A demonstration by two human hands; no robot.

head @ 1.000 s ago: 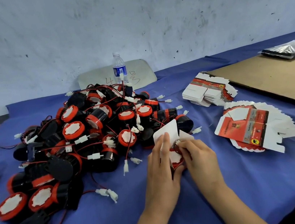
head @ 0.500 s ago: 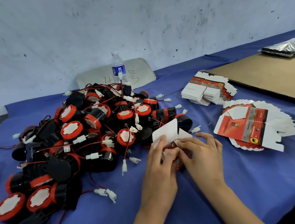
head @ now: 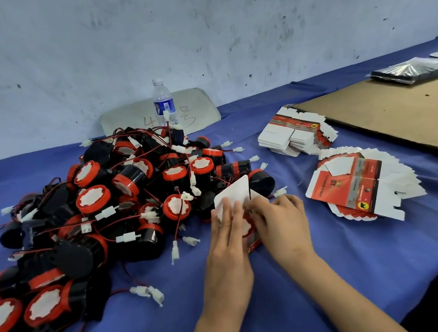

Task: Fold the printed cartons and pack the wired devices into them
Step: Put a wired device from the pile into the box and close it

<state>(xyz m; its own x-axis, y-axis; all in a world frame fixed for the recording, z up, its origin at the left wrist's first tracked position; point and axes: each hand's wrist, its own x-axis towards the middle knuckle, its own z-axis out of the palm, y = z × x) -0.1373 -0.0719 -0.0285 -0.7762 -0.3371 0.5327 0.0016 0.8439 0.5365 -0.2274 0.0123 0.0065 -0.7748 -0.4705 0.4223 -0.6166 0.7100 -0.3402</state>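
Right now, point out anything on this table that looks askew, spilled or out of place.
The wired devices sprawl in a tangled heap, loose wires trailing over the blue cloth. The nearer stack of flat cartons lies in an uneven fan. Nothing looks damaged.

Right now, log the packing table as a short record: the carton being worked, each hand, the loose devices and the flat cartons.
carton: between the hands, white flap raised, top open
device: red-and-white top showing inside the carton
left hand: straight fingers pressed on the raised flap
right hand: fingers curled, pinching a side flap
loose devices: tangled pile left of the hands
flat cartons: fanned stack right of the hands; second stack behind it
water bottle: upright behind the pile
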